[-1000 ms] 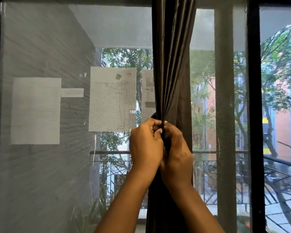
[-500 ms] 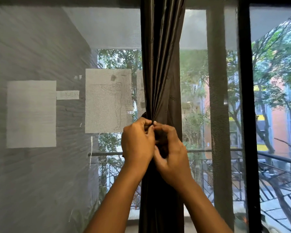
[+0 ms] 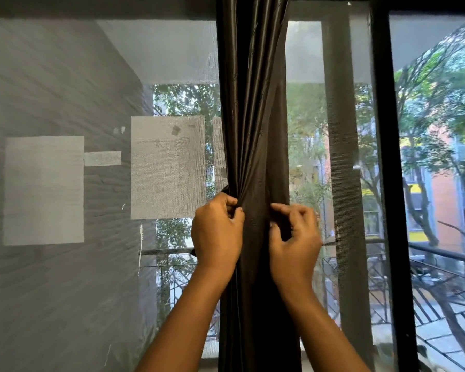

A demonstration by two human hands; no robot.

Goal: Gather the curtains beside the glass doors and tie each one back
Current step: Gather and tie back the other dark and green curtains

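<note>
Just one gathered curtain (image 3: 253, 130), two hands: left hand (image 3: 216, 232), right hand (image 3: 295, 237).

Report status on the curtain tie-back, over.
Left hand grips the curtain's left edge at the gathered waist. Right hand curled at its right side, fingers pinching fabric. Curtain bunched into one narrow column. Nothing in the way.

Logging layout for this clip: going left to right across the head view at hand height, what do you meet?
Blank white sheet → sketched sheet → left hand → dark curtain → right hand → black door frame.
</note>
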